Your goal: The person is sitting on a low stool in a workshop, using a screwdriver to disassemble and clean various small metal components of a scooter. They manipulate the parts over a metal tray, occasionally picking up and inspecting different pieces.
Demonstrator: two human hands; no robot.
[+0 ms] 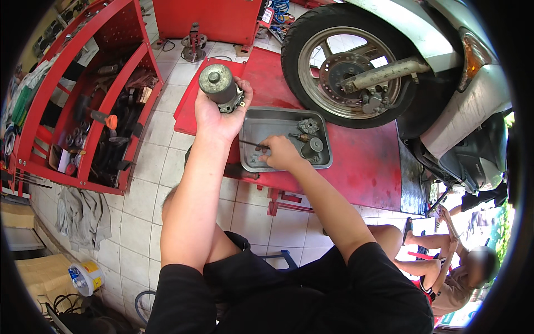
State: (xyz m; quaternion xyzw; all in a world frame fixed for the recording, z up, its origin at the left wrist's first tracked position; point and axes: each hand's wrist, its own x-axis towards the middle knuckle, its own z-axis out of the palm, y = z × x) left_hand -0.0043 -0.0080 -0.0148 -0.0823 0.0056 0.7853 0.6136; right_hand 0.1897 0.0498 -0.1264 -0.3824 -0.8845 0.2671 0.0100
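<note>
My left hand (214,117) is wrapped round a worn metal cylindrical motor (216,83), held up left of a metal tray (261,119). My right hand (282,151) is over the tray, its fingers closed on a thin dark tool (248,142) whose tip points left; its exact kind is unclear. In the tray are a cast metal housing (308,126), a copper-coloured part (300,137), a smaller cylinder (315,145) and small bits near my fingers. The tray rests on a red platform (367,161).
A motorcycle front wheel (295,72) stands just beyond the tray. At left is a red rack (89,167) of tools, with a grey rag (83,217) and white bucket (83,278) below. A co-worker (448,298) sits at lower right. A red cabinet (206,19) stands behind.
</note>
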